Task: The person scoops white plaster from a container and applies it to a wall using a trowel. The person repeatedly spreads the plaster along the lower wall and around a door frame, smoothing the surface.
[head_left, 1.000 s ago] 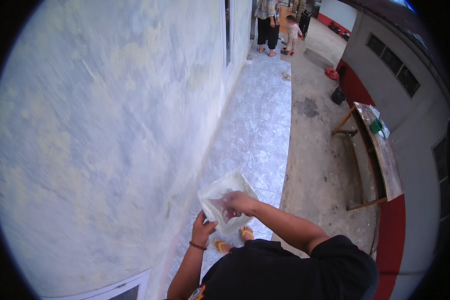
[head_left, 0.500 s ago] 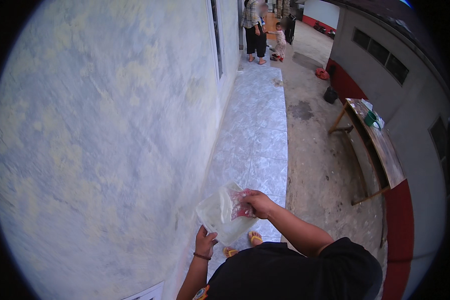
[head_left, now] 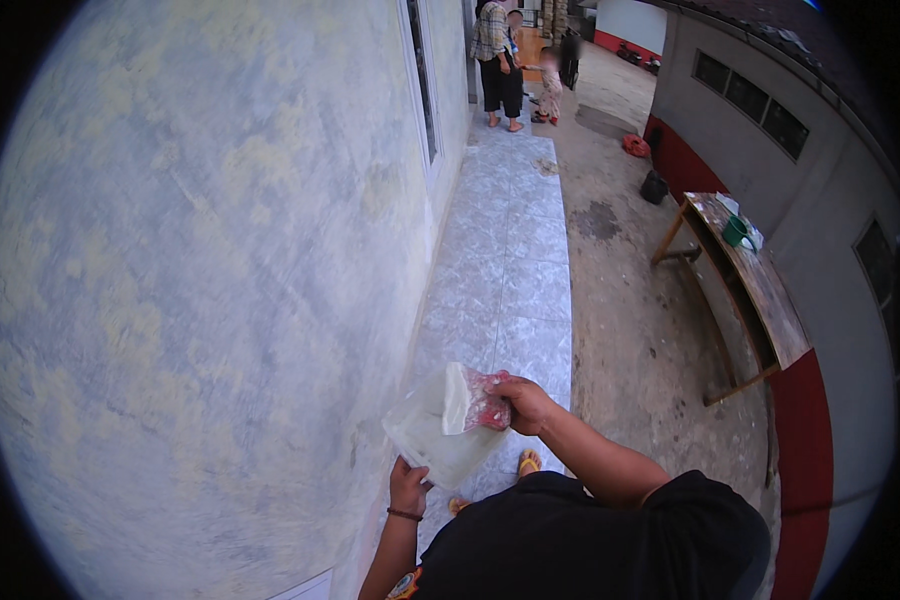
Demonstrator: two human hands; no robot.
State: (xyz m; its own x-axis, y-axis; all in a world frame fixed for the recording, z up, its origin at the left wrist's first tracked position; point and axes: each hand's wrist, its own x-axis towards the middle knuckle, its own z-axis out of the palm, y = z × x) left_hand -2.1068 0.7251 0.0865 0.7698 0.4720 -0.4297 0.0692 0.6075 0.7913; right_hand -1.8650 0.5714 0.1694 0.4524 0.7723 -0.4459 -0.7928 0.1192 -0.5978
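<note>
In my left hand [head_left: 410,487] is the near corner of a translucent rectangular plastic tub [head_left: 425,452], with my thumb against its side. The tub is tilted above the tiled ledge, close to the painted wall. My right hand [head_left: 526,402] is closed round the red, white-smeared body of what looks like a wide paintbrush [head_left: 482,400]. Its broad pale head lies over the tub's far right part; I cannot tell whether they touch. Cloudy residue coats the tub.
The wall [head_left: 220,300], mottled blue-grey and pale yellow, rises at my left. Glossy tiles [head_left: 530,285] run ahead to several people [head_left: 500,65]. A wooden table [head_left: 745,270] with a green mug [head_left: 734,231], a black bucket [head_left: 654,187] and a red bundle [head_left: 635,146] stand right.
My right hand has shifted slightly right with the brush, whose pale head now faces up more plainly. The tub has moved a little left. My foot has stepped outward.
</note>
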